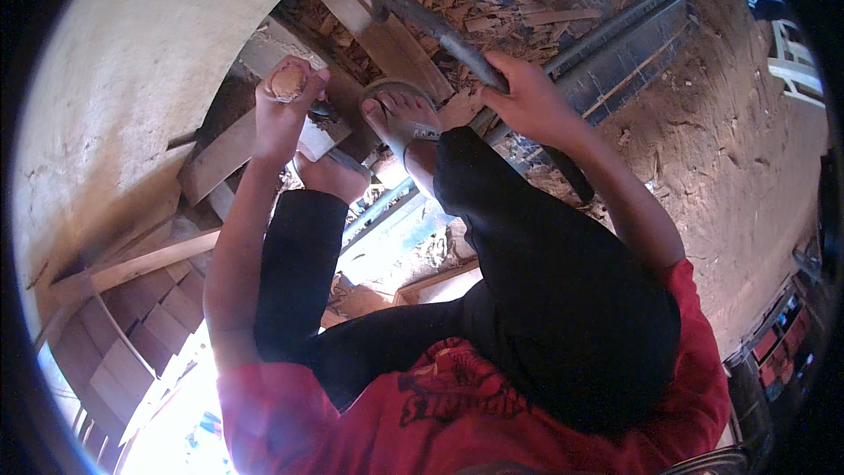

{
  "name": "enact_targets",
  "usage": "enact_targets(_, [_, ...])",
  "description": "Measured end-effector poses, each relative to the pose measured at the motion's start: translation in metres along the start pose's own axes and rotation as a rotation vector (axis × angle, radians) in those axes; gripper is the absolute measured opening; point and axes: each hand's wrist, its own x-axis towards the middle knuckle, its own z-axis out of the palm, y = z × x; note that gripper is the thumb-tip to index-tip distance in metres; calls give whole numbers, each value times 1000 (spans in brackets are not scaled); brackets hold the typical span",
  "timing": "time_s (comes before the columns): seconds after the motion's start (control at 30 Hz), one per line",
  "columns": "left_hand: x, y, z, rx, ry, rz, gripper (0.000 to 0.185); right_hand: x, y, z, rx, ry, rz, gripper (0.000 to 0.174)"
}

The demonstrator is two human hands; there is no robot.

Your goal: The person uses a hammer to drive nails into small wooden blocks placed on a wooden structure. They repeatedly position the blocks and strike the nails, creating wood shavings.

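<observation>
My left hand (264,120) is closed around an upright wooden handle (288,83), seen end-on from above. What the handle leads to is mostly hidden below the fist. My right hand (537,105) grips a long dark hand tool (455,46); its curved head lies over the boards at the top, and its lower end sticks out behind my wrist. Between the hands, my sandalled foot (405,112) rests by a wooden block (330,135). The other foot (333,175) is beneath my left hand, beside cut boards (221,155).
Wood chips (501,26) litter the ground around a long plank (382,33). A dark metal rail (633,20) runs diagonally at upper right. A large pale panel (145,46) rises on the left, above stacked wood pieces (158,316). A white plastic chair (794,66) stands far right.
</observation>
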Motion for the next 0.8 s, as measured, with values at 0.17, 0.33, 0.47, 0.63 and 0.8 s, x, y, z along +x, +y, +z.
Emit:
enact_targets(0.17, [-7, -5, 6, 19, 46, -3, 16, -5, -49, -17, 47, -109, -2, 34])
enact_targets(0.33, [-10, 0, 9, 78, 7, 44, 16, -13, -81, -29, 58, -113, -196, 38])
enact_targets(0.47, [-13, 0, 10, 197, -36, 69, 18, -10, -94, -26, 48, -117, -282, 44])
enact_targets(0.63, [-12, -7, 7, 151, -53, 91, 16, -14, -100, -31, -12, -220, -230, 51])
enact_targets(0.8, [-10, -6, 8, 224, -80, 114, 14, -24, -97, -33, 3, -190, -295, 59])
